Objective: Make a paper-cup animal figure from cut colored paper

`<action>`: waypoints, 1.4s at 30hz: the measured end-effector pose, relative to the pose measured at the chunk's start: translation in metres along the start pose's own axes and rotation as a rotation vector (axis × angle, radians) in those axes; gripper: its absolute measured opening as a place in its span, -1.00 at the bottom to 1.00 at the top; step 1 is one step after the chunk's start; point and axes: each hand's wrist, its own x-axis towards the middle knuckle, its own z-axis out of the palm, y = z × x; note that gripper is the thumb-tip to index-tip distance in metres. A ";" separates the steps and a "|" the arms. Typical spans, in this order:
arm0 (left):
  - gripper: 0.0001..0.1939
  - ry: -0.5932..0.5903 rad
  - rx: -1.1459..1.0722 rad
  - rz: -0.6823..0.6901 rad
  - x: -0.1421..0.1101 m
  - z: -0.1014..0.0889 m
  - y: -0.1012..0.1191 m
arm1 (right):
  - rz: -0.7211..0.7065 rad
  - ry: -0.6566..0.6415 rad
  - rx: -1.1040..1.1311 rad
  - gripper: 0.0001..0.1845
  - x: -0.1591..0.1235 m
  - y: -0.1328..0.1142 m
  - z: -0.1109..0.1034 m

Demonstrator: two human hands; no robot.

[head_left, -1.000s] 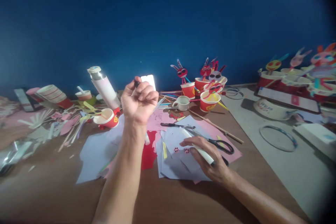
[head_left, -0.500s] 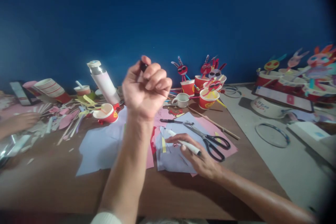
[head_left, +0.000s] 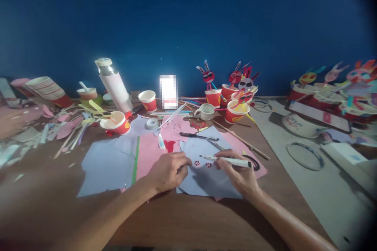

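My right hand (head_left: 240,174) is closed around a white marker (head_left: 231,160), whose tip points left over a lavender paper sheet (head_left: 206,182). Two small red faces (head_left: 202,164) are drawn just beside the tip. My left hand (head_left: 169,170) rests on the left edge of that sheet with its fingers curled into a loose fist; what it holds is hidden. Black-handled scissors (head_left: 255,163) lie partly under my right hand. A pink sheet (head_left: 149,157) lies under my left wrist.
A black pen (head_left: 197,136), a tape roll (head_left: 152,123), a white mug (head_left: 205,111), red paper cups with bunny figures (head_left: 234,104) and a tilted flask (head_left: 113,84) crowd the far side. Paper scraps and another person's hand (head_left: 8,121) are at left. A ring (head_left: 306,156) lies at right.
My left hand has come down from its raised position, where it pinched a small black cap, onto the paper. My right hand has turned the marker so its tip points left.
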 end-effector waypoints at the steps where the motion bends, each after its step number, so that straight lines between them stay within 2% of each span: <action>1: -0.73 -0.030 0.094 0.068 0.000 0.003 -0.001 | 0.021 0.016 -0.030 -0.85 0.000 0.000 0.001; 4: -0.73 -0.084 0.298 0.165 0.001 0.007 -0.004 | 0.053 0.047 -0.099 -0.86 -0.003 0.002 0.004; 8: -0.75 -0.139 0.371 0.168 0.000 0.010 -0.007 | 0.000 0.038 -0.200 -0.87 -0.005 0.007 0.006; 16: -0.70 -0.214 0.364 0.173 0.001 0.010 -0.011 | -0.215 -0.026 -0.325 -0.91 0.000 0.011 0.008; 26: -0.72 -0.229 0.350 0.170 0.004 0.014 -0.014 | -0.177 -0.099 -0.322 -0.92 0.000 0.017 0.007; 42: -0.78 -0.225 0.339 0.152 0.005 0.015 -0.014 | -0.264 -0.122 -0.364 -0.92 0.003 0.014 0.010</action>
